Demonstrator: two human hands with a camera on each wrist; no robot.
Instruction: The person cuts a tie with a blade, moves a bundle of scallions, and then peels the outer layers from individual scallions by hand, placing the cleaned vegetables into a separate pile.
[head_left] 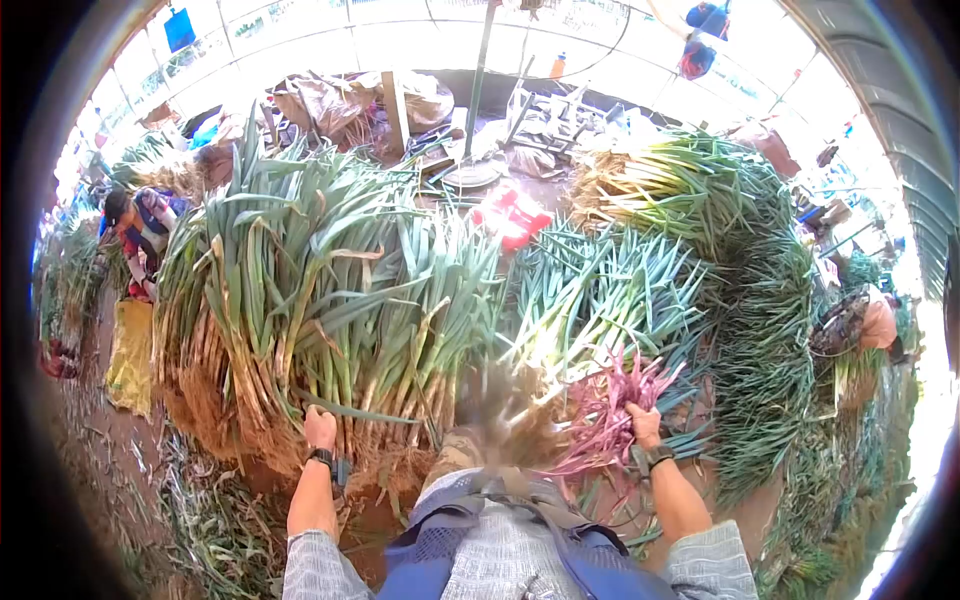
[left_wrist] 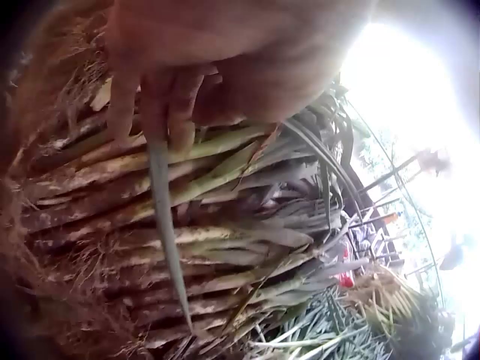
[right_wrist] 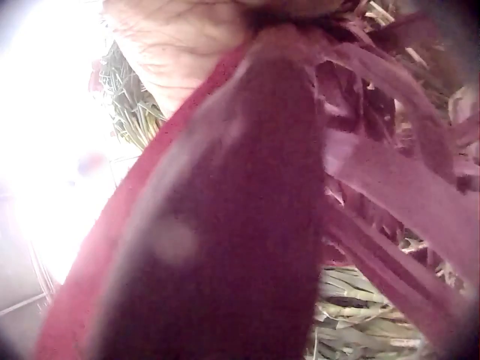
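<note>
My left hand (head_left: 320, 428) is low over the root ends of a long row of leeks (head_left: 300, 290) standing bunched side by side. A narrow green leaf (left_wrist: 163, 217) comes out from between its curled fingers in the left wrist view. On the other side, my right hand (head_left: 646, 426) grips a bundle of purple-red strips (head_left: 608, 410). Those strips fan out broad and flat close to the right wrist camera, beneath the palm (right_wrist: 187, 45). Behind the bundle lie shorter green leeks (head_left: 610, 290). Between the two hands a brownish root mass (head_left: 510, 415) is blurred.
More leeks (head_left: 765, 330) are heaped along the right side. A red-and-white plastic bag (head_left: 512, 216) lies at the back between the rows. Another person (head_left: 145, 230) is at the far left, near a yellow sack (head_left: 132, 355). Loose leaf trimmings (head_left: 215, 515) cover the ground at the lower left.
</note>
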